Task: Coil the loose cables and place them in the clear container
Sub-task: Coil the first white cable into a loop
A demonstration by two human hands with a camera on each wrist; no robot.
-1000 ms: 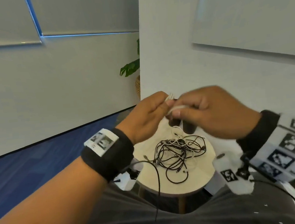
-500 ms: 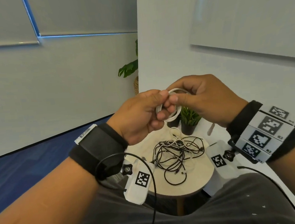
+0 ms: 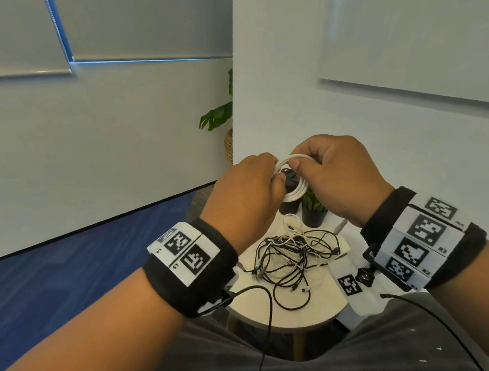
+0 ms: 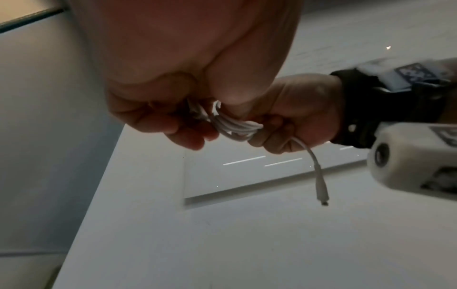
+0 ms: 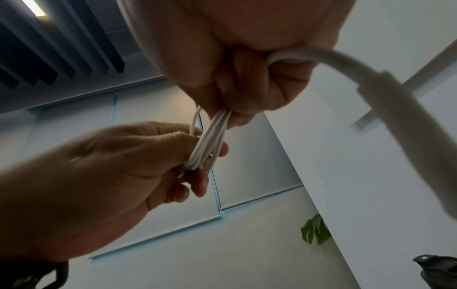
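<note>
Both hands hold a white cable [image 3: 295,194] wound into a small coil, raised above the round table. My left hand [image 3: 246,191] pinches the coil's left side, and my right hand [image 3: 337,174] grips its right side. In the left wrist view the coil [image 4: 235,125] sits between the two hands, and a free end with a plug [image 4: 320,187] hangs from the right fist. The right wrist view shows the coil's strands [image 5: 210,140] running between the fingers of both hands. The clear container is not in view.
A tangle of black and white cables [image 3: 295,259] lies on the small round table [image 3: 307,313] below my hands. Two small potted plants [image 3: 313,211] stand at the table's far edge. A white wall stands close behind, and blue carpet lies left.
The cable has gone from a few strands between the fingertips to a wound coil. Both hands rose a little and my wrists turned, with the left band's markers now facing up.
</note>
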